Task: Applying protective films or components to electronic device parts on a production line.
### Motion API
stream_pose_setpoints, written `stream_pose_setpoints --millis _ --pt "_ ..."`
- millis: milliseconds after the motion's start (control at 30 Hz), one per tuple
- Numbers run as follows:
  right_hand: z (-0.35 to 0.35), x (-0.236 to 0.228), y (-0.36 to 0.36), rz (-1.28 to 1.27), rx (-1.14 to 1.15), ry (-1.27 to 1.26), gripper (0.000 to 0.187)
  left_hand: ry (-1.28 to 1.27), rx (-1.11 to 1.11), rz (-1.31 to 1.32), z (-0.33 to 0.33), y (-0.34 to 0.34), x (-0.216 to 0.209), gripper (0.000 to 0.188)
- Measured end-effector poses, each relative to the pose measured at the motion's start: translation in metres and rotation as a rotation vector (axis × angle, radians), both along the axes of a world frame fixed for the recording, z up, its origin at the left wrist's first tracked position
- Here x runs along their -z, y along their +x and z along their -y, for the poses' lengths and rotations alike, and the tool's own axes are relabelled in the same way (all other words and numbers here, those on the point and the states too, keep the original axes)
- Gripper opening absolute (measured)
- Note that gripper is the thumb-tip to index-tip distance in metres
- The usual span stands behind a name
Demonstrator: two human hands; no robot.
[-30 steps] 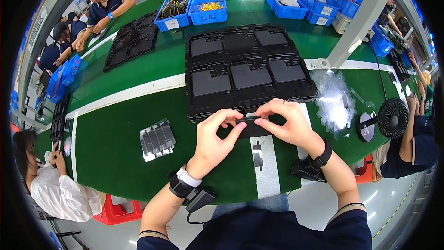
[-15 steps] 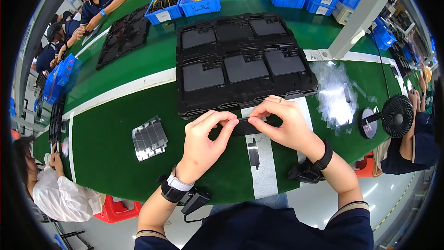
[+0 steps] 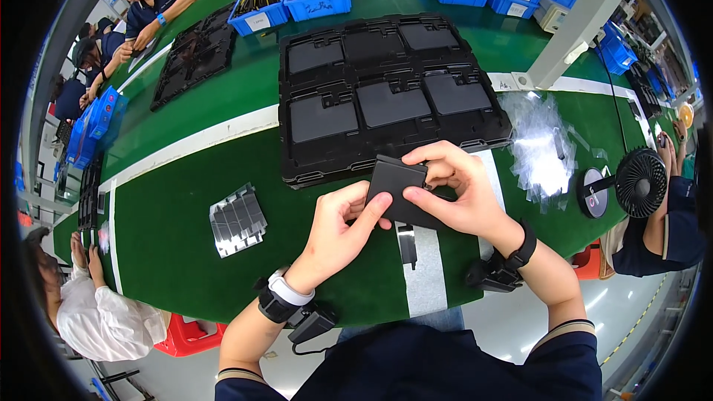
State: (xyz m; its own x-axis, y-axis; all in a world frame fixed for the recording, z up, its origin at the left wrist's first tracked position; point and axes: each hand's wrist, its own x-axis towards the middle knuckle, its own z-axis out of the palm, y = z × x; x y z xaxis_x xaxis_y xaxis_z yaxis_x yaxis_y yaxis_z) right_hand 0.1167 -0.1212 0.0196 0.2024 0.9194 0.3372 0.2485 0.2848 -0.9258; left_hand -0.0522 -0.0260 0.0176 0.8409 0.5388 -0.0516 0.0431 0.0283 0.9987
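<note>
A: State what lies nearest the body.
B: A pale strip (image 3: 427,289) runs front to back on the green table (image 3: 171,252). A small dark piece (image 3: 408,249) lies near its left edge.
A: State the workpiece position and the grip.
B: The black flat part (image 3: 394,178) is tilted between both hands. The left hand (image 3: 342,219) pinches its lower left corner, thumb on the face. The right hand (image 3: 460,189) pinches its right side between thumb and fingers.
A: And to either side?
B: Left: a clear sheet (image 3: 238,221) bearing dark patches. Right: a pile of clear film (image 3: 546,160), then a black fan (image 3: 641,182).
A: Beyond the hands?
B: A black tray (image 3: 334,162) with dark gray panels in its recesses. Farther out, two blue bins (image 3: 319,9) contain small parts.
</note>
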Motion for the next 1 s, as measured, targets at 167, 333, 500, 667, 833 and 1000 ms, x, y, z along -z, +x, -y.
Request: stream_pose_setpoints --millis 167,333,500,667,833,1000 --pt "0.0 0.005 0.009 -0.53 -0.361 0.051 0.029 -0.144 0.083 0.094 0.003 0.0 -0.001 0.021" --pt "-0.002 0.007 0.004 -0.593 -0.445 0.053 0.026 -0.154 0.234 0.085 0.005 -0.006 -0.003 0.021" --pt "0.001 0.005 0.007 -0.651 -0.506 0.0 0.035 -0.137 0.307 0.049 0.003 -0.007 -0.001 0.019" --pt "0.03 -0.051 0.009 -0.086 -0.33 -0.133 0.044 0.37 0.191 0.062 0.002 -0.002 -0.003 0.015" --pt "0.061 -0.043 -0.004 0.775 -0.18 -0.269 0.045 0.624 0.126 -0.181 -0.001 -0.003 0.002 0.019" --pt "0.078 -0.018 -0.009 0.883 -0.172 -0.298 0.043 0.668 0.166 -0.208 0.002 -0.003 0.002 0.023"
